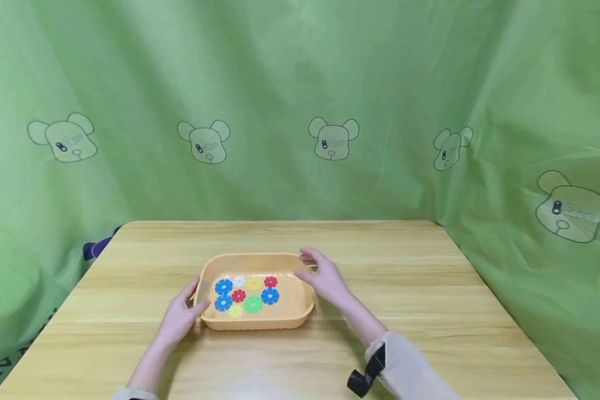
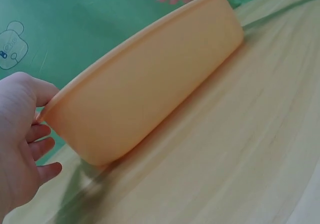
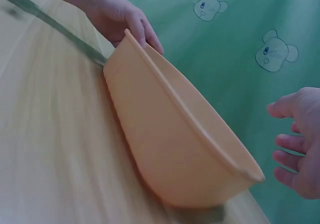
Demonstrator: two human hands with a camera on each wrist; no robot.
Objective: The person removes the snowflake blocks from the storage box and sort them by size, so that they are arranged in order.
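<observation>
An orange plastic tray (image 1: 255, 323) with rounded corners stands on the wooden table. Several flat toothed plastic discs lie on its floor: blue (image 1: 270, 301), red (image 1: 271, 278), green (image 1: 253, 310), yellow and white. My left hand (image 1: 176, 319) grips the left end of the tray, thumb over the rim and fingers below it on the outside, as the left wrist view shows. Over the right end is my right hand (image 1: 327, 282), its fingers loosely bent. In the right wrist view that hand (image 3: 302, 144) is apart from the tray wall (image 3: 160, 129) and holds nothing.
The wooden table (image 1: 405, 311) extends around the tray on all sides. A green curtain (image 1: 270, 66) with bear-head drawings hangs behind and to the right. A black strap with a small device (image 1: 362, 382) sits on the right sleeve. Something purple (image 1: 96, 248) shows beyond the table's left edge.
</observation>
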